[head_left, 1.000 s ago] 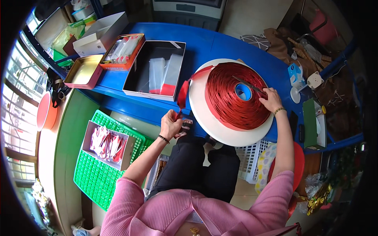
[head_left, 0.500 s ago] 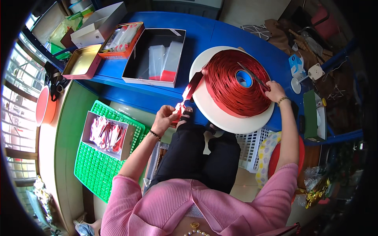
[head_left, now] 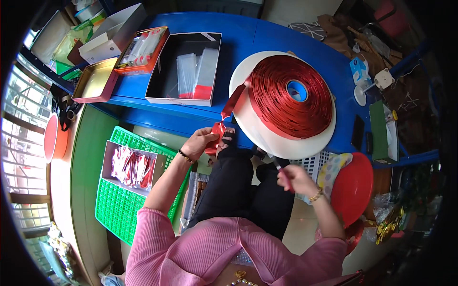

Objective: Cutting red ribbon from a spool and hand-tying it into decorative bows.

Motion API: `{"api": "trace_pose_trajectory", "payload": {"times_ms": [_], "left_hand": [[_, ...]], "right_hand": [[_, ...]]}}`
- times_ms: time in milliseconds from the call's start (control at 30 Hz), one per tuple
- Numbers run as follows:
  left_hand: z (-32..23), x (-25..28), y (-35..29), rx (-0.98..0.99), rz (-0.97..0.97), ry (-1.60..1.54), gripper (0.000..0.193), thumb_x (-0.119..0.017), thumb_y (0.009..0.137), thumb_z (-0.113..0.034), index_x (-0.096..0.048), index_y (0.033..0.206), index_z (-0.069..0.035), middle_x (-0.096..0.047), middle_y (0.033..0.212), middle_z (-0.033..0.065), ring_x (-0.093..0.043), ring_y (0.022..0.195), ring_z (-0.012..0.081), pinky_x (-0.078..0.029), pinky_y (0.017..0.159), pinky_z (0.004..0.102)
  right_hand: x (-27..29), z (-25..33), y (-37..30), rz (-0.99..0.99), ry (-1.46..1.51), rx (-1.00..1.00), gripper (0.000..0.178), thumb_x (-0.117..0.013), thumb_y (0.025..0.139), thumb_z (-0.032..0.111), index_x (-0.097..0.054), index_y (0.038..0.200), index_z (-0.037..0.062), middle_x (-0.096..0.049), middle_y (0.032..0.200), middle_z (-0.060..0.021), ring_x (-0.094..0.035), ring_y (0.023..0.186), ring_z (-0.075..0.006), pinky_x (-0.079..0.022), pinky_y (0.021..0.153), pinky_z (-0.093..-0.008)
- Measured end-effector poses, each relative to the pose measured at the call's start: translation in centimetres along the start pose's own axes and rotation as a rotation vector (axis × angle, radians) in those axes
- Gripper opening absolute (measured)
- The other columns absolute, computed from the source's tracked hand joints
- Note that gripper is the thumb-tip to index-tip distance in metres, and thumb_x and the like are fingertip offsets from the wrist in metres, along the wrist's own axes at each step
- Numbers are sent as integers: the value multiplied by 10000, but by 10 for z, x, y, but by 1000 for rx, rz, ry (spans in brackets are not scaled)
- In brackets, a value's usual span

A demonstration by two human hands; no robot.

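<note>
Head view: the left hand pinches a flat, shiny red ribbon; at near right, the right hand grips a slim, red-handled tool.

Daylight comes in from the windows way off to the left of the left grip, pretty blown out, with bars across them. Between them and that grip there's a cream ledge with a pale green panel down its side. Big blue table past both grips, seam in the top, plus a lower blue level under its near edge. There's a blue post beyond the right grip, over on the far right, where it's a lot dimmer. Floor is pale and a bit shiny below the right grip, and pale again past the table.
</note>
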State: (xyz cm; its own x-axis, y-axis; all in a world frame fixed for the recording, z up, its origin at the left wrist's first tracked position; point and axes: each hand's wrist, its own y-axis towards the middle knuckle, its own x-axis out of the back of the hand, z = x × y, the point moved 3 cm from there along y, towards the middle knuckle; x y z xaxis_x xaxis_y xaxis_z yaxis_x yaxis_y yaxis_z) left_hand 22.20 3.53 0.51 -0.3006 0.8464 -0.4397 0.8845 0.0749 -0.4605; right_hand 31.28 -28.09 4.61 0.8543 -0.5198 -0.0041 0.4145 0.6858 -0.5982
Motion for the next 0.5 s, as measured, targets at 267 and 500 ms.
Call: {"api": "trace_pose_trajectory", "payload": {"times_ms": [267, 500], "left_hand": [[4, 4, 0, 29, -4, 62, 119, -489, 898, -109, -552, 875, -12, -630, 747, 109, -607, 634, 162, -473, 621, 260], [-5, -2, -9, 8, 17, 120, 137, -492, 883, -102, -583, 898, 1, -637, 723, 87, -610, 613, 149, -480, 599, 249]], "right_hand": [[-64, -22, 73, 328, 638, -228, 116, -577, 842, 60, -479, 897, 33, -596, 766, -47, -563, 639, -69, -438, 541, -186], [-68, 10, 84, 244, 39, 116, 245, -638, 838, 202, -514, 805, -8, -645, 765, -81, -583, 611, -80, -467, 524, -221]]}}
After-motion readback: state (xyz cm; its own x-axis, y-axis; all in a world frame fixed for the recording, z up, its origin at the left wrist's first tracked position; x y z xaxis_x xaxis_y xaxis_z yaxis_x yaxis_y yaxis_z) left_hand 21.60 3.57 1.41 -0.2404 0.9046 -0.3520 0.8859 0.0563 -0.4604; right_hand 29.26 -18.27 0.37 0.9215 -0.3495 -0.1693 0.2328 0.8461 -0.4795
